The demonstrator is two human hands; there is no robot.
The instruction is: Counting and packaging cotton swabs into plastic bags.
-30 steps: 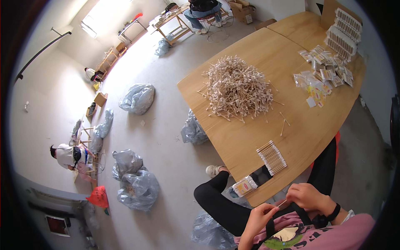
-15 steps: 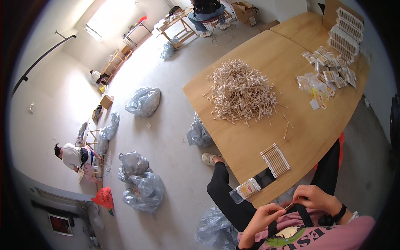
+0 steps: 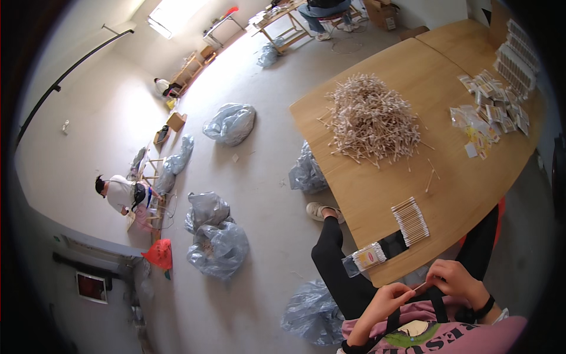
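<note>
Over my lap, just off the table's near edge, my left hand [image 3: 394,298] and my right hand [image 3: 453,277] are pinched close together. A short, thin brownish stick [image 3: 421,288], which looks like a cotton swab, runs between their fingertips; its ends are hidden by the fingers. On the table in front lies a neat row of cotton swabs [image 3: 411,221], side by side. Beside it sits a dark flat pad [image 3: 392,243], then a packed bundle of swabs with a yellow and red label [image 3: 368,256]. Farther back rises a big loose heap of cotton swabs [image 3: 374,121].
Small filled packets [image 3: 495,100], clear wrappers [image 3: 474,124] and stacked swab packs [image 3: 516,62] occupy the wooden table's [image 3: 354,200] far right. Grey plastic bags [image 3: 218,251] stand on the floor to the left. Other people [image 3: 121,192] sit at benches farther off.
The whole view has shifted, so the table and room appear farther right and slightly higher. My hands keep the same pinched hold on the thin stick.
</note>
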